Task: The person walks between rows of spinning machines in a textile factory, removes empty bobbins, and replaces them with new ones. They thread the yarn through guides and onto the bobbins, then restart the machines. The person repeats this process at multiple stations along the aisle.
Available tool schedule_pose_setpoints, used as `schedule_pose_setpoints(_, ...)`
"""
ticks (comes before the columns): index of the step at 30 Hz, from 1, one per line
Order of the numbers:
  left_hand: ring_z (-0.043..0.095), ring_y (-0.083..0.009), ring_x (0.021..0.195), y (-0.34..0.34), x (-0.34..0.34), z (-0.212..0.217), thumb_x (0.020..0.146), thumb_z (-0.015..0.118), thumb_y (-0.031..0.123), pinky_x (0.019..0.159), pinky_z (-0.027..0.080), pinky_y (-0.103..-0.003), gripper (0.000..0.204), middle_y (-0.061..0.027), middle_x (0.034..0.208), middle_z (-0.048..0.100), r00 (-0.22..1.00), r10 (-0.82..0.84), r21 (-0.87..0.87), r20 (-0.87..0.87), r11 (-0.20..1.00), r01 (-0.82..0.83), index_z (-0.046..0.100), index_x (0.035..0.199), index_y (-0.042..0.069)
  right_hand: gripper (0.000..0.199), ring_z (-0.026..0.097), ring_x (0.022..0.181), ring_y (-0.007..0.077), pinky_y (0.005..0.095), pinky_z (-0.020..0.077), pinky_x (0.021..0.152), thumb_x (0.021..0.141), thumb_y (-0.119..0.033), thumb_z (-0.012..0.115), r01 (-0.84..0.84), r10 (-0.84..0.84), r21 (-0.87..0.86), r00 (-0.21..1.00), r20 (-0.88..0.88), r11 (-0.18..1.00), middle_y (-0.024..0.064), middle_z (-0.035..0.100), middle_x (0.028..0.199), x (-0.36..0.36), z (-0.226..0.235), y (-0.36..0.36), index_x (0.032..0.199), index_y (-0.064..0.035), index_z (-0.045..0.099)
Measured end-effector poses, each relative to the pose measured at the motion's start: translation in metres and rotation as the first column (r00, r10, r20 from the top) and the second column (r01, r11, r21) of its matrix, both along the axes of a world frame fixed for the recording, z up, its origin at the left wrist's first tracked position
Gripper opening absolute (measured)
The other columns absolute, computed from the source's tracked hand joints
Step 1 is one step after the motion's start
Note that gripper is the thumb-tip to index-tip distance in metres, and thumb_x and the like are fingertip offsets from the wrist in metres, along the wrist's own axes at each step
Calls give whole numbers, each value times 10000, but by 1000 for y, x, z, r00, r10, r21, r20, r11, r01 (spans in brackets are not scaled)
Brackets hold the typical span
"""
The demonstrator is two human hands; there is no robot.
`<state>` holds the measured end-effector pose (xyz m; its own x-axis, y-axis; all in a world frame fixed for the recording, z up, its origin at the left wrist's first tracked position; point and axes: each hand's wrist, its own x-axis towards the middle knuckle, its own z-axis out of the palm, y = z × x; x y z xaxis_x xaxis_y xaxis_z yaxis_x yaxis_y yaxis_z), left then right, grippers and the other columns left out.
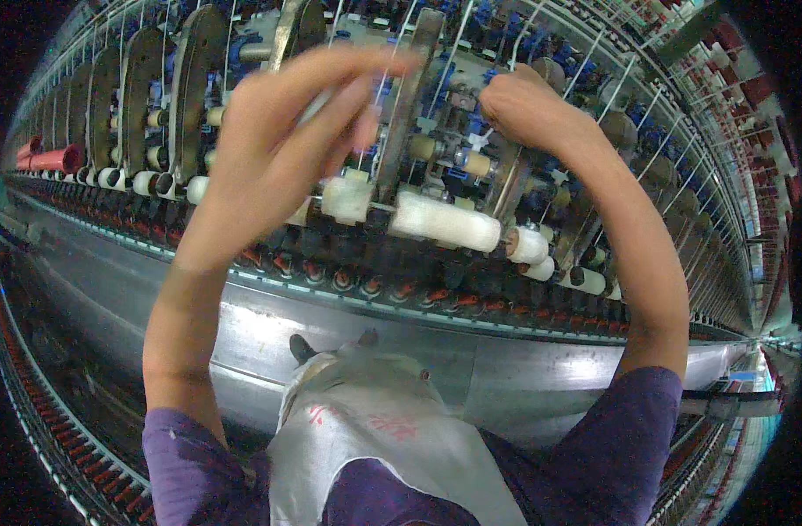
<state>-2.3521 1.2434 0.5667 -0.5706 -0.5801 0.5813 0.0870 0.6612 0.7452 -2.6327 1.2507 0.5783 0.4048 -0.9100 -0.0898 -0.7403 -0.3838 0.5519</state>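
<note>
My left hand is raised over the drafting part of a spinning machine. Its fingers stretch to the right, slightly blurred, and nothing shows in them. Beyond its fingertips a worn metal weighting arm slopes down toward the rollers. My right hand is closed, knuckles up, near a thin white rod; what its fingers pinch, if anything, is hidden. Below and between the hands lies a white fibre-covered roller, with a shorter white roller to its left and another white roller to its right.
A row of spindles with red-orange parts runs below the rollers. Red tubes lie at the far left. Dark curved arms stand along the machine. A second spindle row lies at the lower left, across the metallic floor.
</note>
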Motion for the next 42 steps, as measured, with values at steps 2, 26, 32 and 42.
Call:
schedule_pose_setpoints(2, 479, -51, 516, 20, 58, -33, 937, 499, 155, 462, 384, -199, 252, 5, 627, 531, 992, -34, 208, 118, 978, 9, 618, 1147, 86, 60, 621, 690, 343, 431, 473, 651, 679, -83, 621, 44, -45, 76, 999, 9, 996, 188, 614, 672, 2, -4, -3, 660, -34, 648)
schedule_pose_setpoints(26, 574, -304, 1030, 187, 534, -444, 921, 441, 372, 923, 407, -365, 454, -186, 1159, 597, 907, -11, 767, 421, 538, -350, 590, 1169, 22, 153, 625, 713, 338, 393, 496, 595, 800, -88, 625, -385, 41, 196, 529, 848, 902, 186, 640, 820, 562, -212, 36, 926, -2, 634)
schedule_pose_setpoints(32, 537, -321, 1110, 166, 629, -448, 892, 477, 377, 963, 386, -369, 447, -163, 1217, 571, 827, 37, 818, 561, 129, -560, 597, 1168, 47, 132, 587, 550, 124, 239, 475, 514, 843, -8, 581, -421, -320, 310, 48, 946, 853, 97, 631, 676, 705, -176, -46, 938, 62, 641)
schedule_pose_setpoints(42, 479, -284, 1195, 46, 854, -337, 913, 468, 340, 1026, 336, -343, 430, -146, 1286, 529, 669, 653, 880, 356, 7, -476, 576, 1205, 44, 256, 594, 463, 153, 241, 473, 455, 668, 6, 600, -923, -522, -33, -246, 817, 383, 102, 615, 553, 1011, -81, -243, 908, 76, 654)
